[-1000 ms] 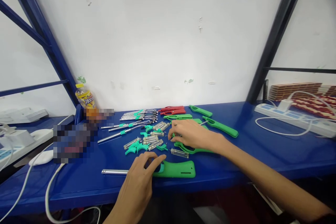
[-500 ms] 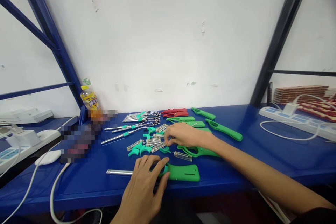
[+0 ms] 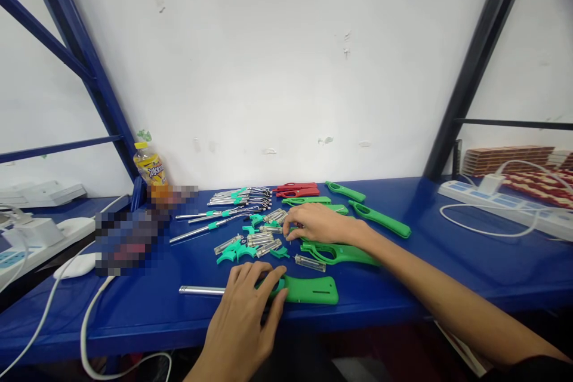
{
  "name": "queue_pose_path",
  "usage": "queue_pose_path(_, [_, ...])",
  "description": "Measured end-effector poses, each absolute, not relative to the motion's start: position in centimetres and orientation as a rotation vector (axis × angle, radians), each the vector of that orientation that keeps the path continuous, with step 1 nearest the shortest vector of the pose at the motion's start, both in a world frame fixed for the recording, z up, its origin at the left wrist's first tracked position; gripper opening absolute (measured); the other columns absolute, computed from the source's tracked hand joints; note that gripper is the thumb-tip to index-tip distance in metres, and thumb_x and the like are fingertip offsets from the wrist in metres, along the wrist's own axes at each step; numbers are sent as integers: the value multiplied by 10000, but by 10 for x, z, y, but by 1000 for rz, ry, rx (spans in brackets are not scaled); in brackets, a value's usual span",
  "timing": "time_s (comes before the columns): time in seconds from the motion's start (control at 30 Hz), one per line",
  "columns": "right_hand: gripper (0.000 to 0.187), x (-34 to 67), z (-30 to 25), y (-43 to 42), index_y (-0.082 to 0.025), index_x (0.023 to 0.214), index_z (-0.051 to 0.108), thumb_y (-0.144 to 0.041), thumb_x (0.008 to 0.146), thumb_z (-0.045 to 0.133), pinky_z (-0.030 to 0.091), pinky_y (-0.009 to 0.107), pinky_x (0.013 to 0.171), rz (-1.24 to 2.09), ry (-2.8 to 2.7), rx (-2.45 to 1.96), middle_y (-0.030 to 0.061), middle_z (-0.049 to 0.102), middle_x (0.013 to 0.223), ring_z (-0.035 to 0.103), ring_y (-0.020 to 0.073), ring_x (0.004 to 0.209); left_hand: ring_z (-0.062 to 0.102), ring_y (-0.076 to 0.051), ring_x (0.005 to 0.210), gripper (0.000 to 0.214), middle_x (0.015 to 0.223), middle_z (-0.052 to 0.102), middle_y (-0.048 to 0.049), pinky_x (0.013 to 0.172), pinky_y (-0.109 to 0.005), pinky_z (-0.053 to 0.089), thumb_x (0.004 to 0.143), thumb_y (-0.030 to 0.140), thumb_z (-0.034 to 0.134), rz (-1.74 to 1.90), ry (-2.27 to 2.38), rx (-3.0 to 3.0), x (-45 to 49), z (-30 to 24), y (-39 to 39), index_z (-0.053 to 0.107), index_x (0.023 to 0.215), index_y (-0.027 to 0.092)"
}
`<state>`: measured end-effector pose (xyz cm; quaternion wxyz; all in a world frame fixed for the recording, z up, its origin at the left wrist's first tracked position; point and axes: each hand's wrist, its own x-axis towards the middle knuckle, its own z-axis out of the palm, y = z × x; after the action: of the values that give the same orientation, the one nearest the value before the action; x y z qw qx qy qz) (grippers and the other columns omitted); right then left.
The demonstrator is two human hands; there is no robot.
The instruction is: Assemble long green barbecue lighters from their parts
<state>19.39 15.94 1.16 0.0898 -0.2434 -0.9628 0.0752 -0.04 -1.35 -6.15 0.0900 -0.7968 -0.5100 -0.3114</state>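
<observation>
My left hand (image 3: 244,316) rests on a green long-nosed lighter (image 3: 313,290) at the table's front edge, thumb and fingers around its trigger area. The metal tube (image 3: 201,290) of that lighter sticks out to the left. Over the loose parts, my right hand (image 3: 317,222) has its fingers curled down and pinched. Whatever the fingertips hold is too small or hidden to make out. Nearest to them lie clear fuel tanks (image 3: 268,248) and teal triggers (image 3: 244,252). One separate clear tank (image 3: 310,263) lies in front of the right hand, beside a green lighter shell (image 3: 344,254).
Metal tubes with wires (image 3: 201,231) lie at the left, others stacked behind. Red shells (image 3: 298,192) and more green shells (image 3: 380,219) line the back. A yellow-capped bottle (image 3: 151,170) stands at the left. Power strips (image 3: 474,197) and white cables are on both sides.
My right hand's fingertips have lifted slightly away from the clear tanks. The left hand stays on the green lighter. The whole view has shifted a little.
</observation>
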Motion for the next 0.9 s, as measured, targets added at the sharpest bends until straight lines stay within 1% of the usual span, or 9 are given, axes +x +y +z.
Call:
queue_pose_path(0.13, [300,197,14,158,-226,1094,794,-476,927,786,419,304,730,158,-2847,-802,77,779,1025,700,279,970,635,-281,1012,304,1150,686,-86,898,-473,534,1056,241,527,-911,-1523,-2381,0,-62,-14,646,1336,253])
queue_pose_path(0.2, [335,198,15,158,-215,1090,795,-495,906,801,427,318,739,125,-2846,-840,97,774,1032,697,302,979,641,-281,1013,302,1148,689,-88,900,-475,537,1053,235,527,-911,-1524,-2379,1,-62,-14,649,1330,248])
queue_pose_path(0.27, [313,198,16,157,-221,1094,796,-463,896,819,433,317,750,104,-2851,-855,96,772,1048,696,305,993,648,-279,1011,304,1145,694,-88,902,-474,542,1048,222,530,-901,-1530,-2376,1,-61,-14,651,1326,243])
queue_pose_path(0.37, [245,198,16,156,-234,1085,803,-386,896,831,431,302,746,91,-2862,-848,74,770,1016,700,286,982,665,-279,1000,301,1133,706,-89,898,-474,553,1034,212,542,-859,-1515,-2380,0,-61,-13,657,1312,230])
queue_pose_path(0.53, [64,196,12,157,-255,978,824,-250,932,779,411,278,723,92,-2883,-790,39,754,939,697,233,901,684,-274,991,300,1136,716,-85,868,-447,571,1024,215,563,-792,-1504,-2377,-3,-63,-11,650,1311,233])
queue_pose_path(0.7, [109,195,9,156,-254,969,818,-203,961,722,390,275,717,115,-2886,-736,33,741,949,682,214,898,684,-276,1019,350,1162,715,-81,895,-450,565,1032,223,557,-767,-1500,-2350,-3,-68,-12,606,1378,247])
queue_pose_path(0.9, [84,196,9,156,-261,963,807,-209,956,741,365,273,690,152,-2905,-690,11,730,919,682,207,894,683,-274,1015,363,1167,711,-82,908,-463,561,1036,223,539,-747,-1515,-2359,-2,-67,-11,597,1394,242])
